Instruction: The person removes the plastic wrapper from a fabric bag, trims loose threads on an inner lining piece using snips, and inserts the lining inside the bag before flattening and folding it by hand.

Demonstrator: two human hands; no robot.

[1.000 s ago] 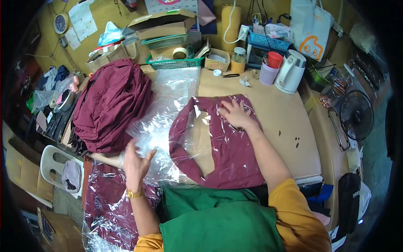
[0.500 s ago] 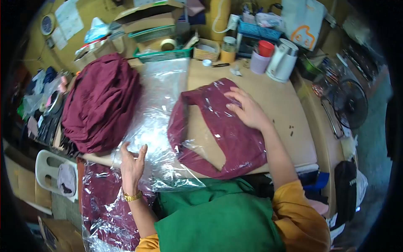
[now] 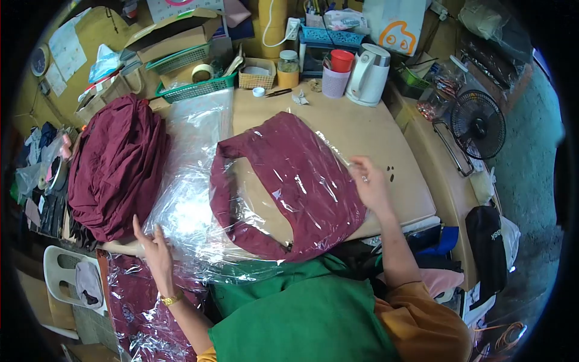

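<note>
Upon our brown counter (image 3: 398,145) sits a rumpled maroon heap (image 3: 117,166); beside it, slick clear sheets (image 3: 187,151), partly lost in glare; then the curved maroon piece (image 3: 292,175), flat in film (image 3: 329,145). A white kettle (image 3: 367,78) stands behind. Our left hand (image 3: 158,256) spreads its fingers loosely; our right hand (image 3: 373,186) curls at the film's edge, pinching or not we cannot tell.

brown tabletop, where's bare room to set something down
Free: the brown tabletop between the plastic-covered maroon cloth and the white electric kettle, beyond the right hand. Crowded: left, under the crumpled maroon cloth pile and clear plastic sheeting; back, with the green plastic basket.
</note>
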